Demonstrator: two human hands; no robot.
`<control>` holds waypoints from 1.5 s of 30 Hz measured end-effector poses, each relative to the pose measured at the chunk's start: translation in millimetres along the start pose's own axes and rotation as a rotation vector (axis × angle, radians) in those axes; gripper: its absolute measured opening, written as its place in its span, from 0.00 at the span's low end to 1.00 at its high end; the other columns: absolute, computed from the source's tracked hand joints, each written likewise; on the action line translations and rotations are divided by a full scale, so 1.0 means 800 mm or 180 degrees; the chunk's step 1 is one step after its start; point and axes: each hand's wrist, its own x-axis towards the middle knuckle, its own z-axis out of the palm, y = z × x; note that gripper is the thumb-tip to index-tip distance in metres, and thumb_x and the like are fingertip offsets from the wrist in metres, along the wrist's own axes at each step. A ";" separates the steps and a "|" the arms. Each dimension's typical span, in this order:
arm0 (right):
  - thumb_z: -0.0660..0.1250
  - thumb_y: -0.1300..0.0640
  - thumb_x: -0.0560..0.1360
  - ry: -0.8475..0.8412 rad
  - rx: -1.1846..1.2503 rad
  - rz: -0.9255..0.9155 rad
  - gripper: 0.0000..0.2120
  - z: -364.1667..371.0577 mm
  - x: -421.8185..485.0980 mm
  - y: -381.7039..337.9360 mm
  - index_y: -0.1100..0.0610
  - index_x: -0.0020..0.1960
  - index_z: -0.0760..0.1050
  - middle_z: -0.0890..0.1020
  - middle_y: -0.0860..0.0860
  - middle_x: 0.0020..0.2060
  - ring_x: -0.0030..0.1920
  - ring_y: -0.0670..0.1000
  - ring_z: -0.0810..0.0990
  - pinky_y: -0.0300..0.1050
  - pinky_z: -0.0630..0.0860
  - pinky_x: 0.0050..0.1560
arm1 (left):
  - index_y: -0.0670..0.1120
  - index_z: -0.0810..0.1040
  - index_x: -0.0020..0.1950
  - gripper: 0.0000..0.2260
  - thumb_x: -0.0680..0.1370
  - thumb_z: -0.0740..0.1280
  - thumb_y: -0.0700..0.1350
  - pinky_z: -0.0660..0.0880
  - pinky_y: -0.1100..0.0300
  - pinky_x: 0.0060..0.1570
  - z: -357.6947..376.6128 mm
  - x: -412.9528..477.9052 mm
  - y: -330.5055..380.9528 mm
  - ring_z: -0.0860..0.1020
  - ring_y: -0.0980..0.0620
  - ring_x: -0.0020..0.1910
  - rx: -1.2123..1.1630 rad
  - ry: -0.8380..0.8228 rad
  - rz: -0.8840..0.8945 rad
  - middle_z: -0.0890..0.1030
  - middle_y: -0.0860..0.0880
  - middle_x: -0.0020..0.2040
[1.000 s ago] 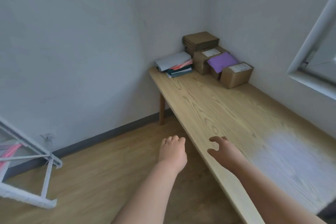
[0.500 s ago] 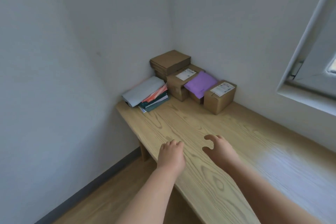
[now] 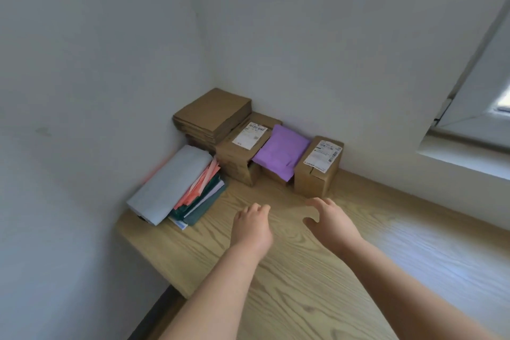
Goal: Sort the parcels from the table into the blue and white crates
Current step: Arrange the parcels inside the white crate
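Note:
Parcels are piled in the far corner of the wooden table [image 3: 317, 279]. A grey soft mailer [image 3: 169, 183] lies on a stack of pink and dark green mailers [image 3: 202, 192]. Behind them sits a pile of flat brown cardboard [image 3: 214, 113]. A labelled brown box [image 3: 242, 150], a purple mailer [image 3: 280, 150] and a second labelled box [image 3: 318, 165] stand in a row along the wall. My left hand [image 3: 252, 226] hovers over the table with loosely curled fingers, holding nothing. My right hand [image 3: 331, 221] is spread open just in front of the second box. No crate is in view.
White walls close the corner at the left and back. A window sill and frame [image 3: 469, 124] jut in at the right. The table's left edge drops to the floor [image 3: 154, 323].
Both hands have moved forward over the table toward the parcels, and the view has closed in on the corner. The rack on the floor has dropped out of view.

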 end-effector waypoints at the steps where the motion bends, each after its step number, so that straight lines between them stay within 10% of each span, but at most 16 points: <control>1: 0.65 0.50 0.79 0.0039 -0.0018 0.0085 0.22 0.002 0.013 -0.007 0.50 0.72 0.69 0.74 0.49 0.64 0.63 0.51 0.74 0.44 0.75 0.55 | 0.49 0.64 0.77 0.23 0.81 0.60 0.40 0.65 0.55 0.69 -0.003 0.014 -0.009 0.68 0.47 0.69 -0.0001 -0.0053 0.0067 0.70 0.48 0.72; 15: 0.65 0.48 0.77 0.0389 -0.1156 0.0189 0.30 0.034 0.183 -0.079 0.52 0.76 0.61 0.68 0.52 0.73 0.74 0.55 0.64 0.50 0.53 0.76 | 0.47 0.64 0.75 0.25 0.78 0.62 0.39 0.61 0.52 0.72 -0.041 0.254 -0.090 0.61 0.46 0.73 0.0581 0.0232 0.1313 0.64 0.46 0.74; 23: 0.62 0.39 0.78 -0.0221 -0.2114 0.0566 0.43 0.052 0.252 -0.062 0.57 0.81 0.43 0.54 0.54 0.80 0.80 0.57 0.45 0.65 0.33 0.74 | 0.47 0.41 0.82 0.39 0.79 0.64 0.43 0.38 0.42 0.77 -0.022 0.323 -0.084 0.41 0.43 0.80 0.1520 0.0049 0.1708 0.42 0.43 0.82; 35: 0.62 0.44 0.79 0.0351 -0.0984 0.0631 0.32 0.051 0.236 -0.053 0.50 0.79 0.55 0.58 0.49 0.79 0.80 0.51 0.51 0.56 0.44 0.78 | 0.44 0.44 0.82 0.29 0.84 0.54 0.41 0.44 0.44 0.78 -0.006 0.336 -0.065 0.51 0.43 0.80 0.1493 -0.0062 0.1738 0.51 0.41 0.81; 45: 0.61 0.53 0.79 0.1004 -0.0049 0.1209 0.28 0.001 0.177 -0.064 0.54 0.78 0.60 0.68 0.52 0.74 0.73 0.54 0.65 0.46 0.61 0.72 | 0.48 0.69 0.74 0.18 0.85 0.53 0.40 0.76 0.54 0.59 -0.062 0.278 -0.055 0.78 0.48 0.59 -0.1174 0.0296 0.0403 0.78 0.47 0.65</control>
